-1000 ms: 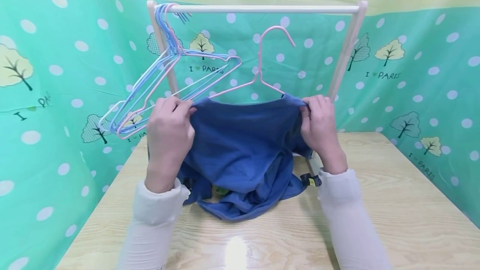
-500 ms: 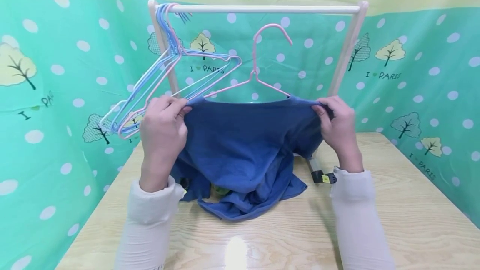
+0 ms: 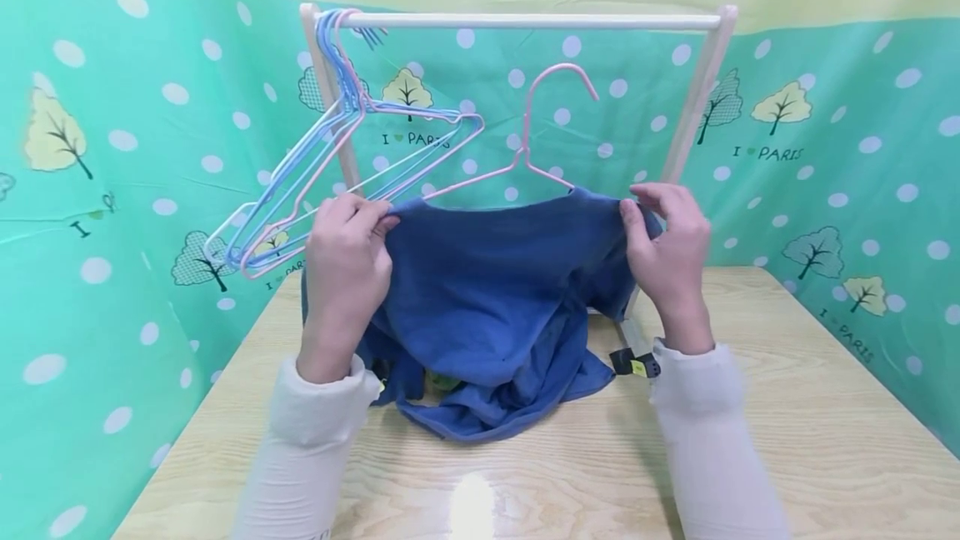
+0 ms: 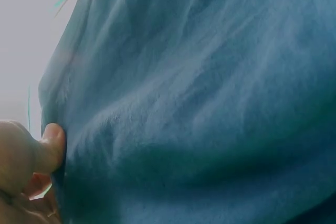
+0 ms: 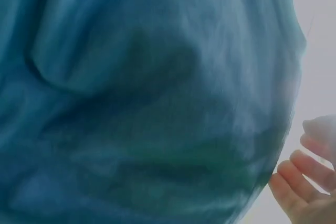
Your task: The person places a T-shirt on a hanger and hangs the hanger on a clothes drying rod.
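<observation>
1. Head view: the blue shirt [image 3: 480,290] sits just below centre, at six o'clock, its lower folds on the table [image 3: 787,407]. A pink hanger [image 3: 527,123] rises from its neckline towards one o'clock, hook below the rail [image 3: 517,21]. At nine o'clock your left hand [image 3: 348,252] pinches one shoulder; at three, your right hand [image 3: 670,244] is loose and wide by the other. Blue and pink hangers [image 3: 351,111] hang at ten.
2. Left wrist view: cloth fills most of it; at eight o'clock your thumb [image 4: 53,142] presses its edge.
3. Right wrist view: at four o'clock your fingers [image 5: 312,169] spread beside the cloth; whether they touch, you cannot tell.
</observation>
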`<state>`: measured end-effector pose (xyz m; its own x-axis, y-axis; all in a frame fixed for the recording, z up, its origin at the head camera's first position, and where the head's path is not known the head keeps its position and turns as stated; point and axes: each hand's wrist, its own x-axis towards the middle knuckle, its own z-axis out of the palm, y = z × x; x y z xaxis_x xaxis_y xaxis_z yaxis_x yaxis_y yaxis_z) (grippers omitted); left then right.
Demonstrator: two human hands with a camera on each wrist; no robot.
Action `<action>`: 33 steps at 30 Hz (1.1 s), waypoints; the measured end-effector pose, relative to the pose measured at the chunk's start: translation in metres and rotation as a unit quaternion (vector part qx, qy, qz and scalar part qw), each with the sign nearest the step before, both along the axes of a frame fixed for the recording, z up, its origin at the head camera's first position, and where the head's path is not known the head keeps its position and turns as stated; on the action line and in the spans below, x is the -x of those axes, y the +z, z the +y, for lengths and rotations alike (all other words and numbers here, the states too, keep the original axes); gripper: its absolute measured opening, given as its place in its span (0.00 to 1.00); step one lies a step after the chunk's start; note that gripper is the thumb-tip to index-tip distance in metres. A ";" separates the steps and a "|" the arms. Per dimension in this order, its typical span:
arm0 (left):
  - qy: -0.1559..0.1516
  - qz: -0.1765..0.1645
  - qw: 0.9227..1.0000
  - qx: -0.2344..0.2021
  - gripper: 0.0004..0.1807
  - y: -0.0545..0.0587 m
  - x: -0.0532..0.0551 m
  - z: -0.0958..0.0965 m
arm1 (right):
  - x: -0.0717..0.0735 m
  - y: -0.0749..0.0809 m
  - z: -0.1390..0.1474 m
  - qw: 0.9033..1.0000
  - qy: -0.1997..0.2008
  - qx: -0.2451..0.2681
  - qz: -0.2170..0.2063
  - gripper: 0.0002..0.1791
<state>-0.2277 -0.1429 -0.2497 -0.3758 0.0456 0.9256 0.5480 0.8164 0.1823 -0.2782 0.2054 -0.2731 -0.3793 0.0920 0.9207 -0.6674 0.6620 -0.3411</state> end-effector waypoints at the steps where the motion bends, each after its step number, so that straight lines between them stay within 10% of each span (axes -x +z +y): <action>1: 0.002 -0.002 1.000 -0.005 0.10 0.000 0.000 0.000 | 0.000 0.000 -0.003 1.000 0.005 0.008 0.002 0.11; 12: 0.034 -0.056 0.997 -0.032 0.08 -0.003 -0.003 0.003 | 0.000 -0.010 -0.044 0.997 0.075 -0.020 -0.019 0.13; 21: 0.050 -0.094 0.994 -0.025 0.07 -0.007 -0.015 0.024 | -0.010 -0.015 -0.074 0.975 0.174 0.029 -0.133 0.20; 26: 0.048 -0.107 0.993 -0.008 0.06 -0.012 -0.017 0.038 | -0.015 -0.015 -0.082 0.917 0.290 0.144 -0.234 0.22; 33: 0.055 -0.129 0.989 0.047 0.07 -0.020 -0.020 0.060 | -0.018 -0.010 -0.080 0.760 0.457 0.343 -0.309 0.23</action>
<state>-0.2081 -0.0829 -0.2693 -0.6058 0.0730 0.7923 0.4005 0.8884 0.2244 -0.2605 0.1258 -0.2832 -0.9142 -0.0917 0.3949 -0.3134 -0.4579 -0.8319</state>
